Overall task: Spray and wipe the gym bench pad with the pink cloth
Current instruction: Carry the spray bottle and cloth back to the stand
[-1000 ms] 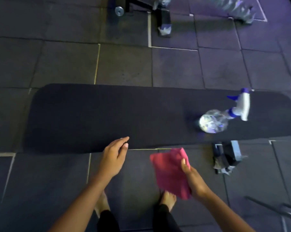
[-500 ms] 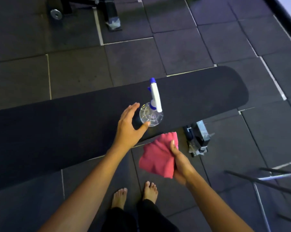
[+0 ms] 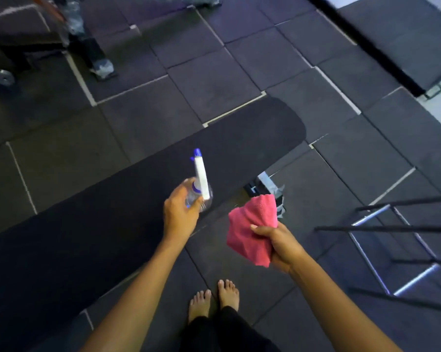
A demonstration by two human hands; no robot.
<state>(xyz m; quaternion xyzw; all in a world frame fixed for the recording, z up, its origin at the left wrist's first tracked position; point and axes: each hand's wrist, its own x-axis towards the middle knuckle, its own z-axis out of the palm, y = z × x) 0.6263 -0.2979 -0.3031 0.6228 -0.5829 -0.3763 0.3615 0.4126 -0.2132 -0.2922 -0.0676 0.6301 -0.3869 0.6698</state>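
A long black gym bench pad (image 3: 92, 219) runs diagonally from lower left to upper right. A clear spray bottle (image 3: 200, 179) with a white and blue trigger head stands on the pad near its front edge. My left hand (image 3: 180, 214) wraps around the bottle's clear body. My right hand (image 3: 281, 246) holds the bunched pink cloth (image 3: 251, 229) in front of the bench, above the floor and off the pad.
The bench's metal leg bracket (image 3: 267, 186) shows under the pad behind the cloth. A dark metal frame (image 3: 392, 224) stands at the right. Other gym equipment (image 3: 87, 49) and a round weight (image 3: 3, 77) sit at the far left. My bare feet (image 3: 214, 301) stand on dark floor tiles.
My left hand has gone from reaching open toward the bottle to closing around it. The view has swung toward the bench's right end. The right hand still holds the cloth.
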